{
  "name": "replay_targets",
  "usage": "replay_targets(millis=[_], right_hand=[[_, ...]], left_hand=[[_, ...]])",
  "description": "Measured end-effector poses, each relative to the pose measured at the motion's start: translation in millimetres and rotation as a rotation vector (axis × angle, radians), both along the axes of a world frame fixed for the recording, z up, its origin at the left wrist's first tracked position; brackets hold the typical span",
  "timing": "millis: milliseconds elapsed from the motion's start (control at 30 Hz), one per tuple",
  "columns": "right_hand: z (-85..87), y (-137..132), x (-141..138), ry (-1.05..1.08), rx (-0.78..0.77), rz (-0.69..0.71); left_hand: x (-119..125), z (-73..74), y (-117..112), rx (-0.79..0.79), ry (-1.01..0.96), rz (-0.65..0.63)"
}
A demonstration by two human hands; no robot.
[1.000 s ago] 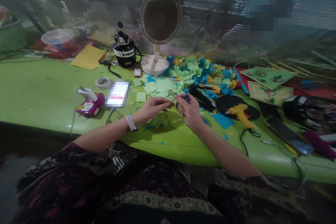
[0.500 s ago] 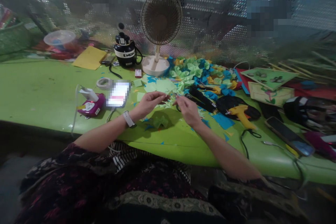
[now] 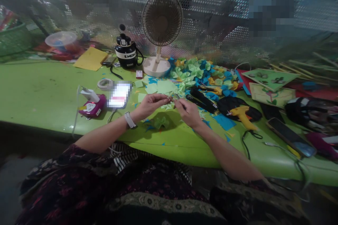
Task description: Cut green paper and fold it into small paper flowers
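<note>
Over the middle of the green table [image 3: 185,147], my left hand [image 3: 151,105] is closed in a pinch, thumb against fingers. My right hand [image 3: 188,112] pinches too, its fingertips meeting the left ones. Whatever lies between them is too small and blurred to name. Just below the hands, a folded light green paper flower [image 3: 161,122] rests on the table. Flat light green paper squares [image 3: 166,86] and small paper scraps lie behind the fingers. A black stapler [image 3: 202,100] is to the right of my right hand.
A pile of paper flowers [image 3: 195,70] lies beside the fan [image 3: 162,19]. At right are a yellow glue gun [image 3: 241,112] and a dark phone [image 3: 290,137]. Leftward stand a lit phone [image 3: 119,95], a purple power adapter [image 3: 92,107], a tape roll [image 3: 105,84] and a black bottle [image 3: 126,54].
My hands have come together, so the fingertips that were slightly apart now meet. My right hand shifted a little to the left. Things on the table have stayed put.
</note>
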State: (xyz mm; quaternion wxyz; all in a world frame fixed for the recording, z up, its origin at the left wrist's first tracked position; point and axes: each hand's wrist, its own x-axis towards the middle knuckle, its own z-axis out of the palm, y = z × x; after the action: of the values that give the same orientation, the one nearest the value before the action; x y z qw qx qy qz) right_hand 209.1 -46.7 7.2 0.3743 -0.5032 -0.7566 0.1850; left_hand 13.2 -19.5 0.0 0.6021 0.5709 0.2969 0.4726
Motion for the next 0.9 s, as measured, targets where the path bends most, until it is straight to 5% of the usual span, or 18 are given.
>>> replay_targets(millis=[900], right_hand=[[-0.1, -3.4, -1.9, -0.019, 0.016, 0.078]], left_hand=[[-0.8, -3.2, -2.4, 0.132, 0.034, 0.072]])
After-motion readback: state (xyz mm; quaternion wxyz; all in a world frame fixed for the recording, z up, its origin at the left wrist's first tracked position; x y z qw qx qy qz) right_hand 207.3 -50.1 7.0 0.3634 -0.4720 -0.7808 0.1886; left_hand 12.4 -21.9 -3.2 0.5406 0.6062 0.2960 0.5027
